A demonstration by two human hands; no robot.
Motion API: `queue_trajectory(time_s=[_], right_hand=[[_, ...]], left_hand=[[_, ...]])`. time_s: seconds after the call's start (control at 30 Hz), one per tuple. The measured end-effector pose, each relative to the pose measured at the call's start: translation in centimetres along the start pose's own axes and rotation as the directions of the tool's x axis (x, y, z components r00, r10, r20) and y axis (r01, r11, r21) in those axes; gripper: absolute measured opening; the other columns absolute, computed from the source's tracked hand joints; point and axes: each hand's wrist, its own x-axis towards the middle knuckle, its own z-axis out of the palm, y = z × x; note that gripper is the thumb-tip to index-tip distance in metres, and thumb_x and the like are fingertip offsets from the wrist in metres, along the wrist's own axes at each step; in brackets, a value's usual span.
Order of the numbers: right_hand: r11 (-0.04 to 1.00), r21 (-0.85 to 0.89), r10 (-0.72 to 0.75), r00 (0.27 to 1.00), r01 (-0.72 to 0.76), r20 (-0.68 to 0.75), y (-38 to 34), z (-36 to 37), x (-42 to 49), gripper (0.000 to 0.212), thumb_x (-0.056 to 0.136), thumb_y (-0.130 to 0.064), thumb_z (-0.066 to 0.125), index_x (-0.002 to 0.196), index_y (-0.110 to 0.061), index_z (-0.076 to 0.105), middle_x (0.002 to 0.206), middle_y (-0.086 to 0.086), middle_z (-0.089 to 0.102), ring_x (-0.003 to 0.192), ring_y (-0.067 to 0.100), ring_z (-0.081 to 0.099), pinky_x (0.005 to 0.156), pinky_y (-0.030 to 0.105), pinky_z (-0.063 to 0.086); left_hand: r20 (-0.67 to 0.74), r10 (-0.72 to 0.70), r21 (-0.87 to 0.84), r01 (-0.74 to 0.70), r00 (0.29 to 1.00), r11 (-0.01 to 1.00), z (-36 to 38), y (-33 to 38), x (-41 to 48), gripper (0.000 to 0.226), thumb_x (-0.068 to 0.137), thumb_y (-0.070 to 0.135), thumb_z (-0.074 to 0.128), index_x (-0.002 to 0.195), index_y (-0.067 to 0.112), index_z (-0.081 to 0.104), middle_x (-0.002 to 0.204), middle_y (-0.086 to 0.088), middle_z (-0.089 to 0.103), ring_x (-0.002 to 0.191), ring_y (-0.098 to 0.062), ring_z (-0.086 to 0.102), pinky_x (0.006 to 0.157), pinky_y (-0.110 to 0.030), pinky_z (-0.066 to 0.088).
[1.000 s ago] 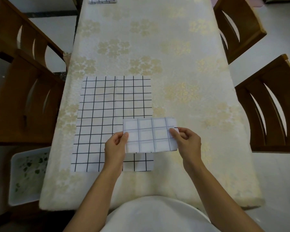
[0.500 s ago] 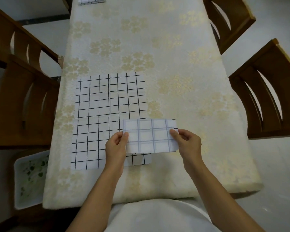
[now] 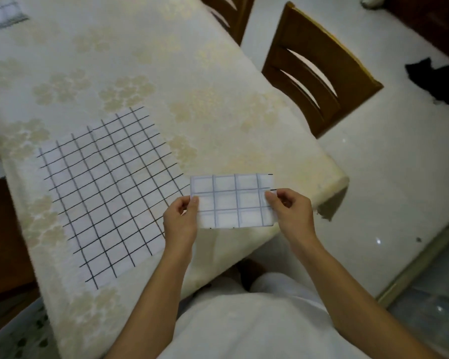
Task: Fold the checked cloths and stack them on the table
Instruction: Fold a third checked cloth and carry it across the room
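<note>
The folded cloth (image 3: 233,200) hangs between both hands over the near right corner of the table (image 3: 140,60). It is a small rectangle, long axis running left to right, face turned up toward the camera. It looks lifted clear of the tabletop, though I cannot tell for sure. The left hand (image 3: 180,221) pinches its left short edge, thumb on the top face and fingers curled behind. The right hand (image 3: 292,213) pinches the right short edge the same way. Both hands are closed on this cloth alone, and it is stretched flat between them.

The flat cloth (image 3: 106,193), unfolded and with darker lines, lies spread on the table just left of the hands. Its near right corner passes behind the left hand, so that hand is the nearer one to it. At the far left edge of the table, well apart from the hands, sits what I judge to be the stack (image 3: 3,14), a pale checked patch too blurred to read.

The coming move turns on that relation. The stack lies far and to the left, diagonally across the table from the folded cloth, so the cloth has to travel away from the body and leftward, over the flat cloth. The left hand is on the nearer side for that reach. The fold looks finished, so placing seems the step in hand, with the flat cloth not yet folded. A chair (image 3: 319,71) stands right of the table, out of that path
</note>
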Motion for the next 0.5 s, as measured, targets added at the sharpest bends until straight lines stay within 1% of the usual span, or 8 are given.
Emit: queue_trajectory(time_s=[0.03, 0.1, 0.2, 0.27, 0.4, 0.43, 0.5], right_hand=[[1.000, 0.009, 0.004, 1.000, -0.004, -0.027, 0.4, -0.7, -0.5, 0.015, 0.094, -0.031, 0.069, 0.085, -0.019, 0.074, 0.082, 0.001, 0.074, 0.085, 0.023, 0.069, 0.078, 0.043, 0.057], [1.000, 0.023, 0.016, 0.997, -0.014, -0.079, 1.0, -2.2, -1.3, 0.016, 0.094, -0.031, 0.068, 0.089, -0.017, 0.074, 0.084, 0.001, 0.075, 0.086, 0.021, 0.069, 0.079, 0.041, 0.058], [0.997, 0.074, 0.047, 0.985, -0.035, -0.165, 1.8, -4.7, -2.3, 0.012, 0.095, -0.029, 0.066, 0.094, -0.019, 0.073, 0.091, -0.002, 0.073, 0.090, 0.016, 0.068, 0.078, 0.031, 0.057], [0.992, 0.116, 0.070, 0.974, -0.045, -0.216, 2.4, -6.2, -2.6, 0.011, 0.096, -0.028, 0.066, 0.095, -0.020, 0.072, 0.094, -0.001, 0.072, 0.092, 0.015, 0.067, 0.075, 0.025, 0.055], [0.987, 0.150, 0.103, 0.934, -0.054, -0.343, 3.8, -9.2, -2.7, 0.016, 0.096, -0.030, 0.064, 0.096, -0.015, 0.071, 0.092, 0.001, 0.070, 0.089, 0.018, 0.066, 0.070, 0.024, 0.050], [0.987, 0.154, 0.106, 0.922, -0.052, -0.372, 4.1, -10.1, -2.7, 0.017, 0.097, -0.029, 0.063, 0.097, -0.014, 0.070, 0.092, 0.002, 0.070, 0.088, 0.017, 0.064, 0.068, 0.022, 0.049], [0.986, 0.158, 0.111, 0.902, -0.048, -0.418, 4.8, -11.7, -2.6, 0.018, 0.098, -0.027, 0.062, 0.099, -0.011, 0.069, 0.092, 0.002, 0.068, 0.085, 0.015, 0.062, 0.063, 0.013, 0.045]], left_hand=[[0.025, 0.005, 0.020, -0.005, 1.000, 1.000, 0.5, 0.0, -0.2, 0.018, 0.099, 0.029, 0.060, 0.097, 0.015, 0.070, 0.097, -0.007, 0.070, 0.090, -0.018, 0.062, 0.081, -0.032, 0.050], [0.076, 0.019, 0.051, -0.023, 0.997, 0.998, 1.7, 0.3, -0.7, 0.018, 0.099, 0.029, 0.060, 0.097, 0.014, 0.069, 0.095, -0.005, 0.068, 0.087, -0.016, 0.060, 0.078, -0.029, 0.049], [0.153, 0.047, 0.099, -0.063, 0.987, 0.993, 4.0, 1.1, -1.7, 0.015, 0.100, 0.027, 0.059, 0.096, 0.016, 0.068, 0.090, 0.001, 0.066, 0.083, -0.011, 0.058, 0.073, -0.024, 0.046], [0.212, 0.062, 0.114, -0.088, 0.975, 0.990, 5.6, 1.6, -2.1, 0.015, 0.099, 0.027, 0.059, 0.095, 0.016, 0.069, 0.092, 0.001, 0.068, 0.085, -0.012, 0.060, 0.075, -0.026, 0.047], [0.314, 0.080, 0.158, -0.135, 0.946, 0.978, 9.4, 2.3, -3.2, 0.019, 0.099, 0.029, 0.059, 0.097, 0.014, 0.070, 0.096, -0.002, 0.070, 0.088, -0.014, 0.063, 0.076, -0.029, 0.050], [0.334, 0.086, 0.159, -0.146, 0.939, 0.976, 10.4, 2.4, -3.6, 0.018, 0.099, 0.029, 0.059, 0.096, 0.014, 0.069, 0.097, -0.002, 0.070, 0.088, -0.015, 0.063, 0.077, -0.030, 0.051], [0.375, 0.103, 0.168, -0.176, 0.921, 0.970, 12.6, 2.7, -4.5, 0.018, 0.100, 0.029, 0.058, 0.095, 0.015, 0.068, 0.096, -0.002, 0.070, 0.087, -0.015, 0.063, 0.076, -0.030, 0.051]])
